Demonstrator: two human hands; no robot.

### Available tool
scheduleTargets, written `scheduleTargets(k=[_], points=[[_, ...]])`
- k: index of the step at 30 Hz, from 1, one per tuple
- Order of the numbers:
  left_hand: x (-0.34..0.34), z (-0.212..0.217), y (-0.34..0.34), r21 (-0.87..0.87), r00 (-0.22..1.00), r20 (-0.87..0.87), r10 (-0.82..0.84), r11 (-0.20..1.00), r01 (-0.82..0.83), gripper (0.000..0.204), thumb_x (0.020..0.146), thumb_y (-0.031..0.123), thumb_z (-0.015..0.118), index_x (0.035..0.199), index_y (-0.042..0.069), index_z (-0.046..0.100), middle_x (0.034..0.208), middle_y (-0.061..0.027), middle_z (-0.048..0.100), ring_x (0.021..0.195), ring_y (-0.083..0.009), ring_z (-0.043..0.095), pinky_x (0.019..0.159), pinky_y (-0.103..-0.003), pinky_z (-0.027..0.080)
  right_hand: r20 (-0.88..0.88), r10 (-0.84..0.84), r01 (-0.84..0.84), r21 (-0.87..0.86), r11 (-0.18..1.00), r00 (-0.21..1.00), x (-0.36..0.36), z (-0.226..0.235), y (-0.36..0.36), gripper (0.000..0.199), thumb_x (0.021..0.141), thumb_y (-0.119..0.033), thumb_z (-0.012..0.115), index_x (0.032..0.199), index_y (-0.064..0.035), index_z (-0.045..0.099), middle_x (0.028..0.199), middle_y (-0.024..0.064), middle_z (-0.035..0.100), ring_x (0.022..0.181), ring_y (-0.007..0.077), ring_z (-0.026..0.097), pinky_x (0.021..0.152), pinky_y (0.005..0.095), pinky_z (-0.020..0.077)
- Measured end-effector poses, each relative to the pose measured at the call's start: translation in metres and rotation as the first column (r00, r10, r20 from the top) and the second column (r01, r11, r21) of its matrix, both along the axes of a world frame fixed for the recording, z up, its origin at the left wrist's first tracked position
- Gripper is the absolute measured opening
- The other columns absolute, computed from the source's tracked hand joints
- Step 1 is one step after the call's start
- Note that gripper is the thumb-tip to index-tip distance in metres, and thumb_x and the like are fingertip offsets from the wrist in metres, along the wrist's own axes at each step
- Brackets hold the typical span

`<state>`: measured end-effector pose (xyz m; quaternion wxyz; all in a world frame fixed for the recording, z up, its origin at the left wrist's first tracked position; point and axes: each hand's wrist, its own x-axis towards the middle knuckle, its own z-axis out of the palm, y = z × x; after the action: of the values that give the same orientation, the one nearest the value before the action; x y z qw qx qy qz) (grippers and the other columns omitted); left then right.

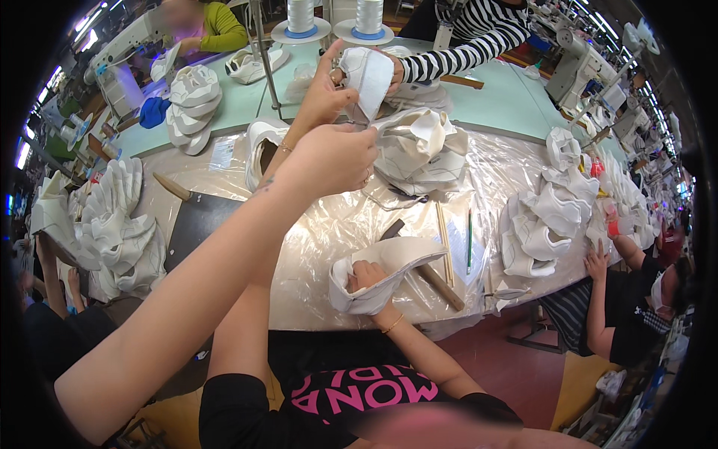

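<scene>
A pale grey-white shoe upper is held up over the far table edge. My left hand is stretched out to its left side, thumb and fingers closed at the edge. On its right side is the hand of a person in striped sleeves. Another bare arm crosses over mine from the lower left; its hand pinches by the upper's lower tip. Close to my body, my right hand is partly inside a second white shoe upper, fingers curled over its wall.
A pile of shoe uppers sits beyond my right hand. A hammer, a green pencil and wooden sticks lie nearby. More uppers are stacked right, others left by a dark board. Thread cones stand behind.
</scene>
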<state>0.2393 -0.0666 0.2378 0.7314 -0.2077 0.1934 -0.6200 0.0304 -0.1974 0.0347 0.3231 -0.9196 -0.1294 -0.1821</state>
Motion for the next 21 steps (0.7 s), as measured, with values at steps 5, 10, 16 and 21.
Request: scheduleTargets(k=[5,10,16,21], points=[[0.014,-0.006,-0.024,-0.01,0.877,-0.48,-0.002,1.0,-0.003,0.014,0.077,0.013,0.069,0.088,0.003,0.069,0.09,-0.0091,0.068,0.09,-0.0233,0.062,0.082,-0.032,0.048,-0.004,-0.002,0.002,-0.006,1.0,1.0,0.0,-0.001,0.001,0.015,0.073,-0.01,0.065,0.079,-0.0041,0.053,0.075,0.0154,0.055,0.069,0.0334,0.055,0.062,0.0443,0.0444],[0.066,-0.038,-0.047,-0.143,0.707,-0.703,-0.073,0.989,-0.04,0.014,0.078,0.02,0.074,0.078,0.008,0.067,0.074,0.0006,0.065,0.073,-0.0162,0.061,0.069,-0.027,0.05,-0.002,0.002,-0.002,-0.014,1.0,1.0,0.0,-0.002,0.001,0.015,0.074,-0.011,0.065,0.079,-0.0038,0.053,0.075,0.0155,0.056,0.069,0.0334,0.055,0.062,0.0442,0.0443],[0.084,-0.048,-0.044,-0.162,0.822,-0.569,0.003,0.98,-0.116,0.036,0.071,0.045,0.074,0.074,0.012,0.061,0.065,0.001,0.061,0.062,-0.0164,0.059,0.057,-0.031,0.047,-0.031,0.009,-0.009,-0.005,1.0,0.999,0.0,-0.001,0.001,0.015,0.073,-0.011,0.065,0.08,-0.0036,0.053,0.075,0.0157,0.055,0.07,0.0334,0.055,0.062,0.0441,0.0445],[0.073,-0.013,-0.051,-0.328,0.707,-0.707,-0.014,0.892,-0.31,0.03,0.082,0.041,0.066,0.08,0.013,0.057,0.068,-0.0001,0.06,0.059,-0.0168,0.058,0.053,-0.032,0.045,-0.01,0.005,-0.005,-0.009,1.0,1.0,0.0,-0.001,0.001,0.015,0.073,-0.011,0.064,0.08,-0.0037,0.052,0.075,0.0158,0.055,0.07,0.0335,0.055,0.062,0.0447,0.0444]])
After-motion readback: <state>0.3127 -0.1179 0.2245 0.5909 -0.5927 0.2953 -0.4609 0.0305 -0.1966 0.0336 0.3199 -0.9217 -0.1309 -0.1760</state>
